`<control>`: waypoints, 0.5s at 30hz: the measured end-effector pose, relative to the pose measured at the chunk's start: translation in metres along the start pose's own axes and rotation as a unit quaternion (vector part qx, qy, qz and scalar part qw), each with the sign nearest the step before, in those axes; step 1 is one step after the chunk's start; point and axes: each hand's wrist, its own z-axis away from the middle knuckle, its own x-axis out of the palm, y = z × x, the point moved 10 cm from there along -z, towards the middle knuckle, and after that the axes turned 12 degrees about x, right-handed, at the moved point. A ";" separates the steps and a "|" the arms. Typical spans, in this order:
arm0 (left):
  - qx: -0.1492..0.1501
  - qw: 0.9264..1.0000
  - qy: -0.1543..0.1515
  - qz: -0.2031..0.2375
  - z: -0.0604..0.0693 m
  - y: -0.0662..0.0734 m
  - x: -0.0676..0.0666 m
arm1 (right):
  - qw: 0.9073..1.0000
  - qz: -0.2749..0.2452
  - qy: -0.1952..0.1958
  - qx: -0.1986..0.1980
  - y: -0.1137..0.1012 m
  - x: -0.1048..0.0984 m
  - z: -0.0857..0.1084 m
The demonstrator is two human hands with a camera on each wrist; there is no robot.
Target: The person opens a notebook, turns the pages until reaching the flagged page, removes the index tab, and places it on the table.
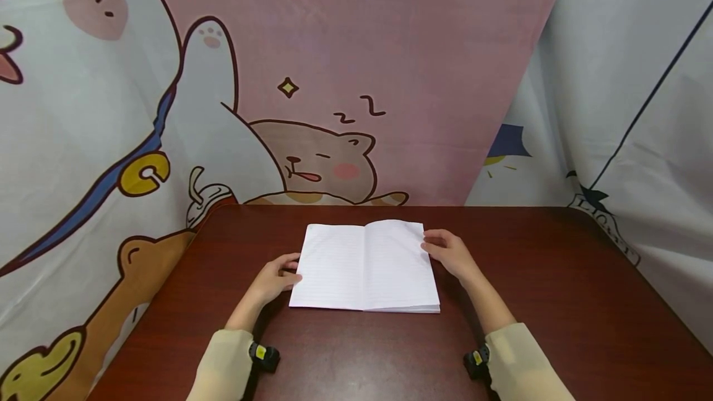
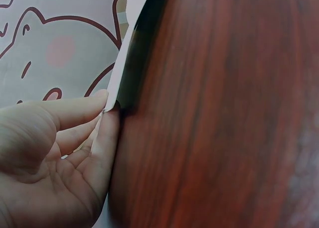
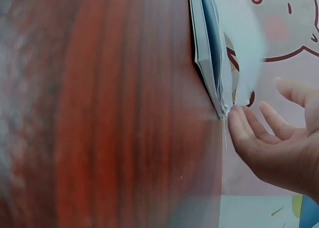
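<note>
An open notebook point(image 1: 334, 265) with faintly lined white pages lies on the dark red-brown table in the head view. My left hand point(image 1: 274, 278) is at its left edge. In the left wrist view that edge sits between the thumb and fingers of the left hand point(image 2: 65, 158), which pinch it. On the other side, my right hand point(image 1: 450, 254) is by the upper right edge. The right wrist view shows a raised page point(image 3: 244, 44) close to the fingertips of the right hand point(image 3: 279, 133), with its thumb apart and fingers loosely bent.
The wooden table point(image 1: 367, 351) spreads out around the notebook. Behind it hangs a cartoon-printed cloth point(image 1: 423, 79) in pink and white, with a pale cloth point(image 1: 640, 110) at the right. A small black device point(image 1: 266, 356) is strapped at each wrist.
</note>
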 end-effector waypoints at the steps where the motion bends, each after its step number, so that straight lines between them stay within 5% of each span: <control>1: 0.001 1.000 -0.001 0.001 0.000 0.000 0.000 | 1.000 -0.002 0.002 0.001 0.000 0.000 0.000; 9: 0.034 0.999 -0.010 0.008 0.002 0.009 0.001 | 0.999 -0.026 0.016 0.009 0.001 -0.003 -0.002; 15: 0.008 1.000 -0.004 0.005 0.001 0.003 0.001 | 0.999 -0.039 0.026 0.015 -0.002 -0.004 -0.002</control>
